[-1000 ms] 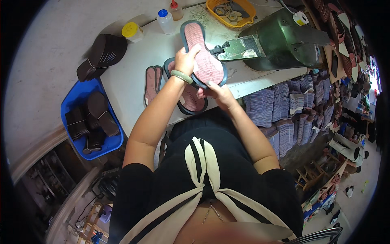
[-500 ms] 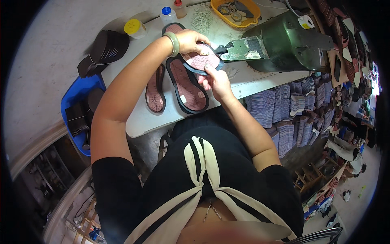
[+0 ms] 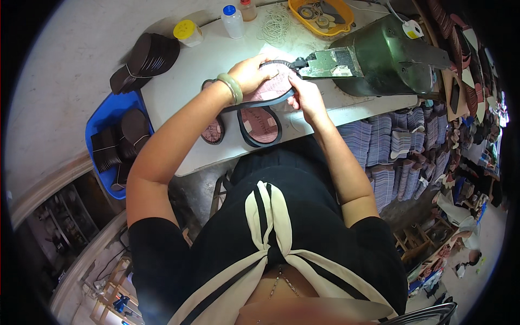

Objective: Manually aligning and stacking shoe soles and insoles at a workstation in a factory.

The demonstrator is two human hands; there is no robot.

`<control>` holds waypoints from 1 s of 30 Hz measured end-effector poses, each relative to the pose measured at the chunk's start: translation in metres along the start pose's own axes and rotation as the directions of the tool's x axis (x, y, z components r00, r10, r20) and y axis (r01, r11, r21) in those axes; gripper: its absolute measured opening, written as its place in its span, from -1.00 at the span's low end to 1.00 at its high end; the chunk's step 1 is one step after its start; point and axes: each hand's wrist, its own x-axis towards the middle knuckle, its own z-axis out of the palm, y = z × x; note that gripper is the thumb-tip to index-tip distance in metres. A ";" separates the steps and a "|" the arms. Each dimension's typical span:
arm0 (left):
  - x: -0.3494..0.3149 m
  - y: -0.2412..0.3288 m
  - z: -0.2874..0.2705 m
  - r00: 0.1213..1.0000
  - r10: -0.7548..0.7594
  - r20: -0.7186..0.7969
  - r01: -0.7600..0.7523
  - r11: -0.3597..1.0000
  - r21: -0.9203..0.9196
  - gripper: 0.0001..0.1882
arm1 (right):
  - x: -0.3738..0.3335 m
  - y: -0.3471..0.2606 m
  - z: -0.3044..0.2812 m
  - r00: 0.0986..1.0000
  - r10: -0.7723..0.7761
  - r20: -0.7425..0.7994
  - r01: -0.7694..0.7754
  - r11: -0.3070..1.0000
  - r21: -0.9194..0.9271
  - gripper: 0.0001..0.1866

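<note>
- A pink insole (image 3: 268, 89) with a dark rim is being held flat on the far middle of the white table (image 3: 179, 157), its right end touching the arm of the green stitching machine (image 3: 390, 57).
- The left hand (image 3: 250, 73) is gripping the insole's far left edge, fingers curled over it; the right hand (image 3: 307, 97) is pinching its near right edge — both are closed on it.
- Judging from the scene, the work is looking part-way through: two more pink insoles (image 3: 260, 125) are lying just near of the held one, and dark soles (image 3: 143, 59) are sitting stacked at the far left and in the blue bin (image 3: 103, 122).
- A yellow-capped jar (image 3: 187, 32), a blue-capped bottle (image 3: 233, 20) and a yellow tray (image 3: 320, 15) are standing along the far edge — labels too small to tell.
</note>
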 end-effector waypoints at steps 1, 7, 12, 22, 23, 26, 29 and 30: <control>-0.005 0.003 0.004 1.000 0.000 -0.002 0.000 1.000 0.002 -0.59 | -0.002 -0.003 0.001 1.000 -0.001 0.003 0.001 1.000 0.001 -0.63; -0.016 0.000 0.024 0.960 -0.033 -0.279 0.054 0.996 0.070 -0.57 | -0.016 -0.001 0.011 0.975 -0.208 -0.073 0.203 0.977 -0.069 -0.68; -0.017 -0.008 0.034 0.939 -0.013 -0.344 0.025 0.999 0.030 -0.53 | -0.027 0.028 0.010 0.962 -0.260 -0.084 0.262 0.965 0.014 -0.68; -0.016 -0.006 0.038 0.901 -0.060 -0.430 0.042 0.998 -0.051 -0.45 | -0.070 0.044 0.011 0.974 -0.215 0.071 0.215 0.977 0.004 -0.62; -0.015 -0.006 0.038 0.901 -0.061 -0.429 0.043 0.998 -0.052 -0.45 | -0.072 0.048 0.009 0.974 -0.214 0.070 0.215 0.977 0.003 -0.62; -0.012 -0.008 0.042 0.872 -0.112 -0.476 0.101 0.994 -0.049 -0.43 | -0.099 0.038 0.012 0.854 0.074 0.515 -0.319 0.856 0.406 -0.56; -0.011 -0.012 0.047 0.815 -0.117 -0.568 0.108 0.993 -0.049 -0.40 | -0.111 0.046 0.011 0.824 0.150 0.546 -0.476 0.705 0.525 -0.62; -0.009 -0.013 0.048 0.794 -0.117 -0.597 0.115 0.992 -0.041 -0.39 | -0.110 0.049 0.009 0.823 0.151 0.547 -0.477 0.705 0.524 -0.62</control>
